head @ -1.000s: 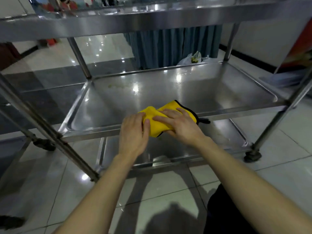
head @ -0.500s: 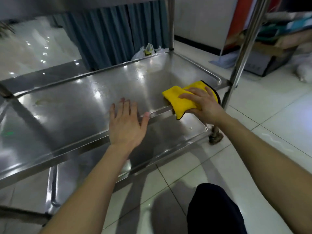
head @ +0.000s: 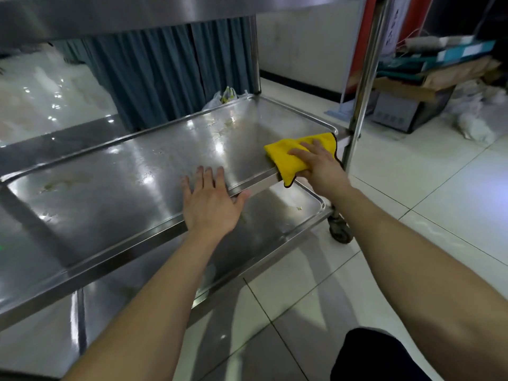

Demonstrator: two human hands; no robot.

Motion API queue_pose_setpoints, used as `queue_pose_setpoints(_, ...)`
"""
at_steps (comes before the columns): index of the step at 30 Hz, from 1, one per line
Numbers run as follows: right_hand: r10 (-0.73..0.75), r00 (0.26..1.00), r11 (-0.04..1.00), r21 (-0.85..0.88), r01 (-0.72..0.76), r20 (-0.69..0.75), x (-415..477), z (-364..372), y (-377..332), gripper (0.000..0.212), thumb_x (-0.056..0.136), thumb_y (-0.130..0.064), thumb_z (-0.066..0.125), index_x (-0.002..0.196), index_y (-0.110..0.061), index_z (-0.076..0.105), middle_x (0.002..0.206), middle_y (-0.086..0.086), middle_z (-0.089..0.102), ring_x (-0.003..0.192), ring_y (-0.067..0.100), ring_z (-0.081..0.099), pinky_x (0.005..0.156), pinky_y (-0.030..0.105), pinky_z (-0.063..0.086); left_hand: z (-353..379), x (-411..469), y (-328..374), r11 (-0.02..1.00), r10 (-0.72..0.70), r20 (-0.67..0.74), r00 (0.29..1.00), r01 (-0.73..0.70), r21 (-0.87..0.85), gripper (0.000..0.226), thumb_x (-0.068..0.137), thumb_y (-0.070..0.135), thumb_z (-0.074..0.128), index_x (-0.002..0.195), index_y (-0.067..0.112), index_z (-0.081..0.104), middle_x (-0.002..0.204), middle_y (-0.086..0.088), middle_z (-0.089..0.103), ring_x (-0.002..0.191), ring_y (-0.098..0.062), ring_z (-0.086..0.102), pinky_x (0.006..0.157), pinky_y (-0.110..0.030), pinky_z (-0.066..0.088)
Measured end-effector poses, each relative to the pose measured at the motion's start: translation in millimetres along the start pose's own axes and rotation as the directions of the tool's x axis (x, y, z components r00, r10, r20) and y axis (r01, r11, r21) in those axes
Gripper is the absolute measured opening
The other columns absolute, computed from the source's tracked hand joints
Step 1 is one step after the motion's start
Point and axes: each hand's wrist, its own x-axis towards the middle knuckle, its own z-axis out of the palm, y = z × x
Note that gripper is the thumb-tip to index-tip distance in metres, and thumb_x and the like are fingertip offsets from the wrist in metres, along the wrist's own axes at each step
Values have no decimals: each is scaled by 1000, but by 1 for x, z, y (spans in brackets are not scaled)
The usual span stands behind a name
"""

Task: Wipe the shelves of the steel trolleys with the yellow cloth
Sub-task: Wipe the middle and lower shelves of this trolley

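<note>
Yellow cloth [head: 288, 158] slid nearer shelf [head: 132, 182] corner under right hand [head: 320, 167].

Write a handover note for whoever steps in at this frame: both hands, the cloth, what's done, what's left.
Left hand: flat, fingers straight, resting on the front rim of the middle shelf, holding nothing.
Right hand: fingers spread on the yellow cloth, pressing it at the shelf's front right corner; one cloth edge hangs over the rim.
Done: wiping is under way at that corner; how much else is wiped cannot be told.
Left: a yellowish smear at the shelf's left end, specks near its back edge, and a crumb on the lower shelf.
</note>
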Motion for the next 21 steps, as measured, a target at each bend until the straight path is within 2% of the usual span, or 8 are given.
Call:
queue_pose_setpoints(4,134,989,990,49,-131,-64,4,0,-12,56,97,0,67,147,-26,64,154,15,54,140,38,52,111,39,41,12,10,-5,1000,8,-36,999,-8,-1,101,97,86,6,171,18,22,177,-12,29,168,-30,15,133,-60,12)
queue_pose_setpoints(6,170,983,983,80,-164,-73,-4,-5,-20,52,93,4,62,137,-21,71,140,15,65,128,38,60,101,32,44,15,6,-10,1000,10,-60,998,-10,-4,103,97,87,6,169,17,27,174,-13,34,166,-31,19,133,-61,14)
queue_pose_setpoints(9,317,948,932,194,-305,-32,-26,-18,-34,46,90,-2,60,126,-24,77,125,12,73,119,34,66,98,34,51,15,-7,-19,999,38,-4,999,-38,-26,108,96,91,3,172,17,22,176,-13,32,167,-31,18,134,-61,12)
queue_pose_setpoints(11,470,881,825,328,-461,56,-50,-33,-43,42,93,-13,65,130,-30,75,128,8,75,119,30,67,95,32,50,13,-12,-26,998,57,84,995,-54,-36,111,93,94,-2,174,19,8,180,-12,19,169,-30,9,135,-61,7)
queue_pose_setpoints(14,555,805,677,449,-583,208,-87,-55,-53,40,94,-21,73,132,-33,73,130,2,74,121,26,66,94,28,45,4,-17,-37,999,46,239,970,-48,5,111,91,93,-6,173,18,-12,182,-12,1,169,-30,-2,135,-59,-2)
queue_pose_setpoints(16,595,759,590,497,-636,266,-107,-73,-58,41,93,-17,79,131,-27,75,128,5,74,121,28,68,95,27,47,-10,-23,-40,995,46,355,934,-73,64,110,95,90,5,172,13,-15,182,-16,-2,169,-35,-2,135,-61,-3)
queue_pose_setpoints(18,640,697,473,549,-689,323,-122,-96,-66,40,91,-19,84,129,-26,76,126,4,75,119,28,70,102,35,52,-35,-31,-35,991,40,442,896,-93,97,109,101,81,29,172,10,-13,182,-18,-1,168,-39,-1,134,-62,0)
queue_pose_setpoints(21,704,601,309,600,-738,377,-138,-147,-80,28,91,-25,83,112,-44,77,113,-3,79,109,25,74,95,42,60,-96,-43,2,997,33,523,852,8,-76,89,104,58,57,170,9,24,177,-18,26,165,-35,20,134,-53,14)
